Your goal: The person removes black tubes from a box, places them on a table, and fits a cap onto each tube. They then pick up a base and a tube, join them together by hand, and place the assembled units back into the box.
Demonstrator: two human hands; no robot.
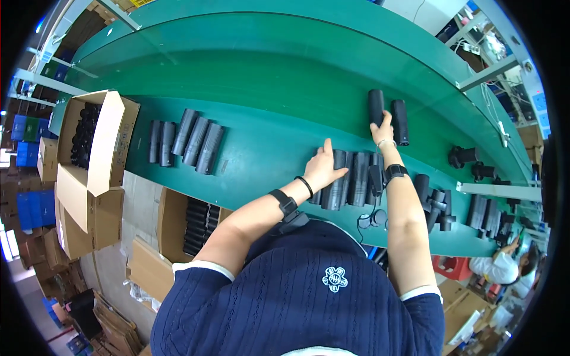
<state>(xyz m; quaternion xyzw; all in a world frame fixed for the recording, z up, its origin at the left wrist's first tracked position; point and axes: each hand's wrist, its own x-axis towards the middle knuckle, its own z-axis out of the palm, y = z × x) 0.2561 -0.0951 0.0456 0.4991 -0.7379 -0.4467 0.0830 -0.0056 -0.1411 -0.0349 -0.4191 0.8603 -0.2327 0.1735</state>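
Hands apart over a green bench (255,136), a worker's right hand (383,127) grips a black tube (375,102) between 1 and 2 o'clock; the left hand (323,169), thumb and forefinger spread, is at a tube row (358,178) toward 3 o'clock, contact unclear.

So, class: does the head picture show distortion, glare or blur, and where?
In the head view, the long edges of the green bench bow into arcs and the corners go black; in that head view, bright patches at the left rim look washed out, while the left hand and right hand show no obvious blur.
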